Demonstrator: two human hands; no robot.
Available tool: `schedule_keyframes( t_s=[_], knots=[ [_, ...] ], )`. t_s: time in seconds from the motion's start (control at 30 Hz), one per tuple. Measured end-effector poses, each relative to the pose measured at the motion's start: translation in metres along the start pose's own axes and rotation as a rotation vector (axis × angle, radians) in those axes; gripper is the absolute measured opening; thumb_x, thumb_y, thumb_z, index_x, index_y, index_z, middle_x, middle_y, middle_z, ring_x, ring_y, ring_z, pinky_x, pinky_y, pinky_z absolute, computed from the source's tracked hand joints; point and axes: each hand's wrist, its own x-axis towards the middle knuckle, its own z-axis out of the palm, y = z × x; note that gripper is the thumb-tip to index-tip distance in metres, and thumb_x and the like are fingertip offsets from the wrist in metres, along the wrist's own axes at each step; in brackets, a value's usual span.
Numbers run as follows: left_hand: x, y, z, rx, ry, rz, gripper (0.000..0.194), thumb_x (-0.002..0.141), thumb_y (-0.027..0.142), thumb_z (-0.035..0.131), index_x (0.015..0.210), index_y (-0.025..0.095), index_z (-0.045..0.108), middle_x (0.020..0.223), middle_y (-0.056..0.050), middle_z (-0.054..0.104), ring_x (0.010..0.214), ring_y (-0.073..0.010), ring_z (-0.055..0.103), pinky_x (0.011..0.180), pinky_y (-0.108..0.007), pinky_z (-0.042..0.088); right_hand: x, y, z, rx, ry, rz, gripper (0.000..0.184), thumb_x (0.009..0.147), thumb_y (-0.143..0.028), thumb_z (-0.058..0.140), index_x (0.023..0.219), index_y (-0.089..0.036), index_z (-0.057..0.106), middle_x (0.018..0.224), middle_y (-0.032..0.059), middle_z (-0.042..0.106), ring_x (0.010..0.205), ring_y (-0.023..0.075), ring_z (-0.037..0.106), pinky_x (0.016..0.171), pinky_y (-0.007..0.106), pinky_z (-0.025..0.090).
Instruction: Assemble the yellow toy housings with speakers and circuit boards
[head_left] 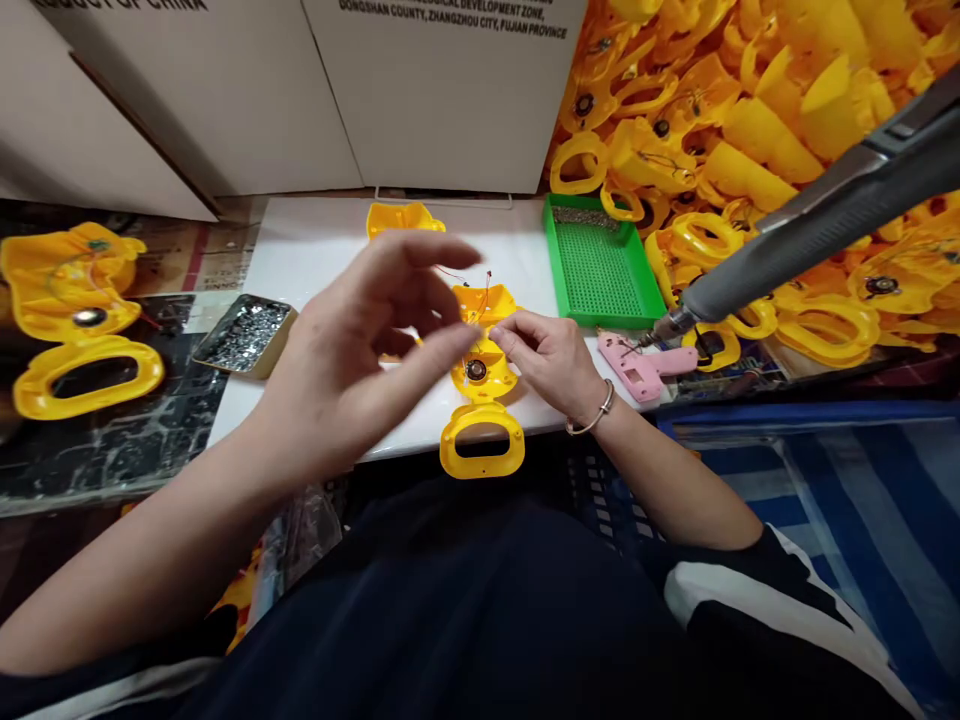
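Note:
In front of me a yellow plastic shell half [480, 385] with a ring handle lies on the white board, its handle sticking out past the near edge. Inside it sit a round dark speaker [475, 370] and thin wires. My right hand [546, 355] is at the shell's right side, thumb and forefinger pinched together; whatever they hold is too small to make out. Raised closer to the camera, my left hand [367, 350] has its fingers curved and apart, with nothing in it. Another yellow shell [405, 217] lies behind, partly covered by the left hand.
A tray of small screws [247, 335] stands at left, near another yellow shell [75, 290]. At right are a green basket [649, 290], a pink plastic part [641, 365], a hanging grey screwdriver [795, 210] and heaped yellow shells [757, 140]. White cartons [442, 110] stand behind.

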Motion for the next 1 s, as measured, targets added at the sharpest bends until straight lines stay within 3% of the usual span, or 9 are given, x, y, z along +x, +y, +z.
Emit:
schedule_keyframes(
  t_s=[0.07,0.13,0.23,0.37,0.47,0.57,0.67,0.77,1.0],
  knots=[
    [0.021,-0.039,-0.005,0.136,0.031,0.003,0.038,0.088,0.028,0.064,0.125,0.025,0.054,0.1,-0.003,0.066,0.084,-0.0171,0.065,0.071,-0.032,0.055,0.003,0.003,-0.003,-0.021,0.051,-0.017,0.027,0.092,-0.032,0.053,0.079,-0.014,0.067,0.066,-0.0001,0.06,0.062,0.0106,0.05,0.063,0.025,0.035],
    [0.033,-0.072,-0.003,0.242,-0.05,-0.074,0.03,0.087,0.028,0.062,0.116,0.018,0.058,0.087,-0.003,0.065,0.069,-0.0142,0.06,0.064,-0.029,0.049,0.007,0.005,-0.002,-0.072,0.085,-0.058,0.023,0.092,-0.028,0.054,0.08,-0.014,0.067,0.071,0.0014,0.064,0.066,0.0116,0.053,0.066,0.025,0.037],
    [0.038,-0.099,0.009,0.301,-0.142,-0.115,0.016,0.087,0.031,0.058,0.09,0.016,0.063,0.075,-0.003,0.064,0.063,-0.0133,0.054,0.062,-0.029,0.042,0.018,0.009,0.003,-0.205,0.077,-0.124,0.021,0.094,-0.022,0.05,0.092,-0.014,0.07,0.089,0.0054,0.068,0.079,0.0147,0.059,0.074,0.026,0.041],
    [0.044,-0.102,0.023,0.305,-0.206,-0.124,0.015,0.086,0.028,0.053,0.09,0.018,0.063,0.071,-0.002,0.063,0.062,-0.0143,0.053,0.061,-0.028,0.039,0.034,0.013,0.008,-0.5,-0.055,-0.175,0.034,0.097,-0.019,0.044,0.122,-0.022,0.066,0.113,0.0086,0.063,0.088,0.0175,0.059,0.07,0.029,0.04],
    [0.047,-0.103,0.02,0.483,-0.18,-0.095,0.022,0.086,0.022,0.05,0.101,0.018,0.064,0.079,-0.004,0.066,0.068,-0.0172,0.058,0.064,-0.029,0.041,0.041,0.015,0.009,-0.596,-0.104,-0.192,0.034,0.098,-0.02,0.042,0.122,-0.023,0.066,0.114,0.0087,0.06,0.087,0.0179,0.058,0.066,0.029,0.038],
    [0.042,-0.108,0.01,0.748,-0.205,-0.065,0.022,0.09,0.029,0.049,0.101,0.019,0.066,0.097,-0.008,0.068,0.077,-0.0214,0.063,0.064,-0.031,0.041,0.043,0.018,0.009,-0.585,-0.081,-0.211,0.03,0.098,-0.021,0.043,0.12,-0.02,0.065,0.114,0.0089,0.06,0.09,0.0176,0.058,0.068,0.029,0.039],
    [0.029,-0.109,0.006,0.923,-0.337,-0.072,0.028,0.093,0.038,0.05,0.104,0.018,0.067,0.108,-0.011,0.066,0.08,-0.0245,0.066,0.059,-0.031,0.04,0.041,0.02,0.01,-0.628,-0.099,-0.203,0.026,0.099,-0.025,0.045,0.113,-0.019,0.066,0.112,0.0091,0.061,0.089,0.0179,0.058,0.066,0.03,0.036],
    [0.01,-0.103,0.009,1.003,-0.402,-0.047,0.031,0.097,0.039,0.046,0.103,0.016,0.065,0.105,-0.012,0.066,0.081,-0.0254,0.067,0.055,-0.029,0.038,0.04,0.02,0.008,-0.732,-0.1,-0.158,0.027,0.1,-0.028,0.043,0.106,-0.018,0.068,0.108,0.0099,0.063,0.085,0.0185,0.058,0.06,0.031,0.03],
    [-0.046,-0.086,0.006,0.905,-0.463,0.123,0.024,0.1,0.032,0.044,0.093,0.018,0.062,0.107,-0.01,0.067,0.084,-0.0208,0.066,0.053,-0.027,0.04,0.038,0.029,-0.008,-0.817,0.0,-0.088,0.028,0.098,-0.024,0.044,0.1,-0.016,0.07,0.101,0.0121,0.065,0.078,0.0198,0.056,0.057,0.033,0.024]
  ],
)
